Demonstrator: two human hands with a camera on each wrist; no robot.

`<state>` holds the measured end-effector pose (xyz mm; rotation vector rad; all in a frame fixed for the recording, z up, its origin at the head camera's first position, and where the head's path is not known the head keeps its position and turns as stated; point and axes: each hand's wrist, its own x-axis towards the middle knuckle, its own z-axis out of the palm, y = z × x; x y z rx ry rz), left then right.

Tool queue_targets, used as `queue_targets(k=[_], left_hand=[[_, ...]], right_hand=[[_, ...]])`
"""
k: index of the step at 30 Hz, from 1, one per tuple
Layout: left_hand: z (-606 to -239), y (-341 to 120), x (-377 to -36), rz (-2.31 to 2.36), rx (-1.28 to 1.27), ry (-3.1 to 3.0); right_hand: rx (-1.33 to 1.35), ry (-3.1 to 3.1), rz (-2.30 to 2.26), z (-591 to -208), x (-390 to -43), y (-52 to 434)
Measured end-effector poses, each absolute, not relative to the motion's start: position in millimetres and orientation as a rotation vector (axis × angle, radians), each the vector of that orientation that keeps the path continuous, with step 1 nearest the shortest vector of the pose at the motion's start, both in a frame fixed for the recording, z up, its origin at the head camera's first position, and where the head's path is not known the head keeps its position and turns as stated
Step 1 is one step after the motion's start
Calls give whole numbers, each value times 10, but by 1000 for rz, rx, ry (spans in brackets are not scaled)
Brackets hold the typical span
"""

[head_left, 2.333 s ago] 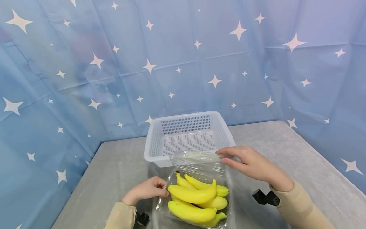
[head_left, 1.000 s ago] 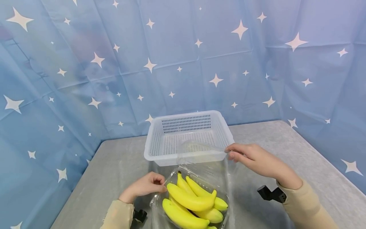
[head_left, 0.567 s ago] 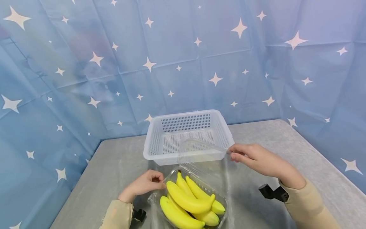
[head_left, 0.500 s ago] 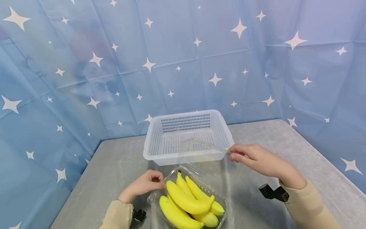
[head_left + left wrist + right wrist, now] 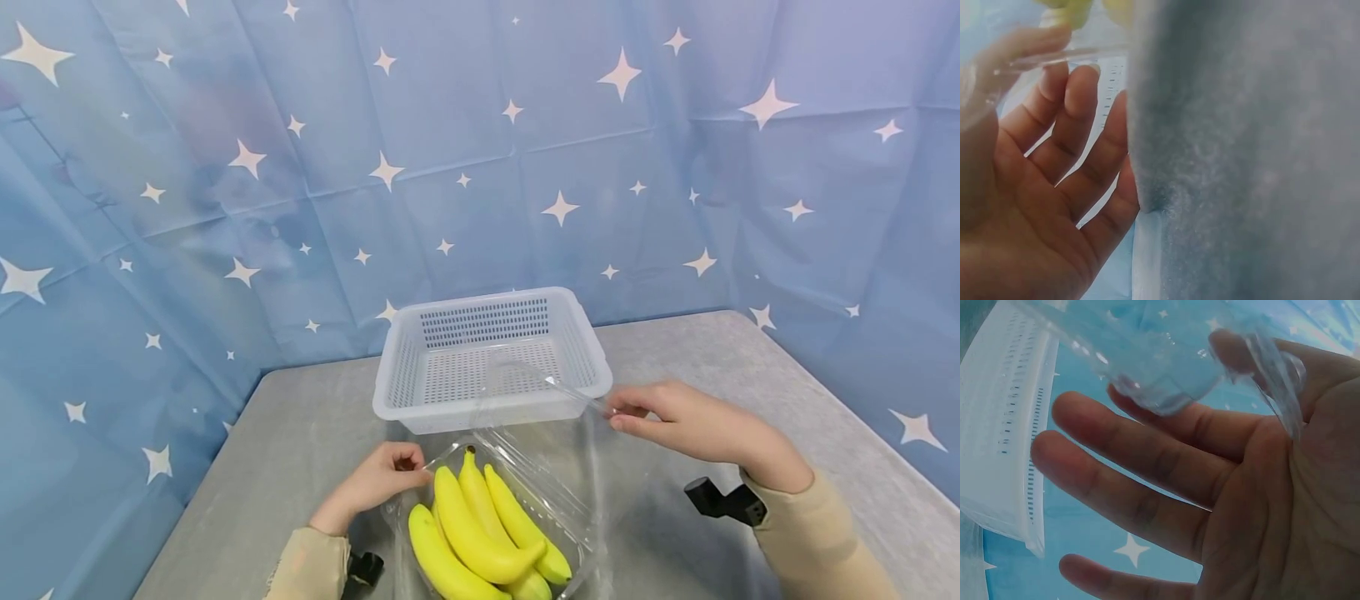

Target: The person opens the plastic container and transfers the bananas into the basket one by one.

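Note:
Several yellow bananas (image 5: pixel 480 529) lie together in a clear plastic tray (image 5: pixel 567 533) at the bottom centre of the head view. Clear plastic film (image 5: pixel 532 475) surrounds the tray, its far part lifted and overlapping the basket's front wall. With thumb and index finger, my left hand (image 5: pixel 378 479) pinches the film's edge at the tray's far left corner. My right hand (image 5: pixel 693 421), to the right of the basket, pinches the raised film between thumb and index finger. In the right wrist view, the film (image 5: pixel 1166 387) hangs at those fingertips while the other fingers (image 5: pixel 1122 481) stretch out.
A white perforated plastic basket (image 5: pixel 491 412) stands behind the tray, with nothing in it. Grey cloth covers the table (image 5: pixel 315 417). A blue curtain (image 5: pixel 450 125) with white stars hangs along the table's back and sides.
My right hand has drawn the film up and to the right from above the bananas. The tray has turned and come nearer, with my left hand shifting slightly leftward and away from me.

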<state>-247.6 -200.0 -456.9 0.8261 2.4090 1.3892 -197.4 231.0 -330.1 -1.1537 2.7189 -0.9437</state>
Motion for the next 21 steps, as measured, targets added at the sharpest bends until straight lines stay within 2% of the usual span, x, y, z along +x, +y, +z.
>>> queue_targets(k=[12, 21], left_hand=[[-4524, -1983, -2464, 1388, 723, 2471], [-4487, -1957, -2448, 1374, 577, 2541]], right_hand=[[-1118, 2729, -850, -3282, -1967, 2379], [-1189, 2675, -788, -3291, -1976, 2408]])
